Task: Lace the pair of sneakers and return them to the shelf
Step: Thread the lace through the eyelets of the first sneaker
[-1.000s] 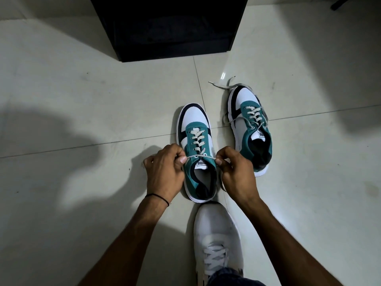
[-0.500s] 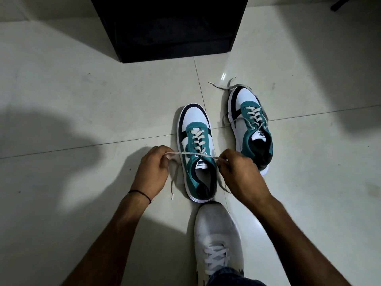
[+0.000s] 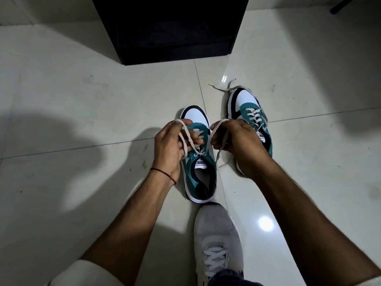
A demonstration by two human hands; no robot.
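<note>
Two teal, white and black sneakers stand on the pale tiled floor. The near sneaker [image 3: 199, 172] is in the middle, toe pointing away from me. My left hand [image 3: 171, 145] holds a loop of its white lace [image 3: 186, 139] above the tongue. My right hand [image 3: 235, 141] holds a second loop of the same lace, just right of the sneaker. The two loops stand apart. The other sneaker [image 3: 249, 112] sits further right, partly hidden by my right hand, with its lace ends lying loose on the floor by its toe.
A black shelf unit [image 3: 171, 27] stands on the floor straight ahead. My own grey shoe [image 3: 216, 240] rests just behind the near sneaker's heel. A dark object [image 3: 344, 5] shows at the top right corner. Open tiled floor [image 3: 82, 100] lies left and right.
Both hands have lifted from pulling the lace ends sideways at the top eyelets. Each now holds a raised loop of lace above the near sneaker.
</note>
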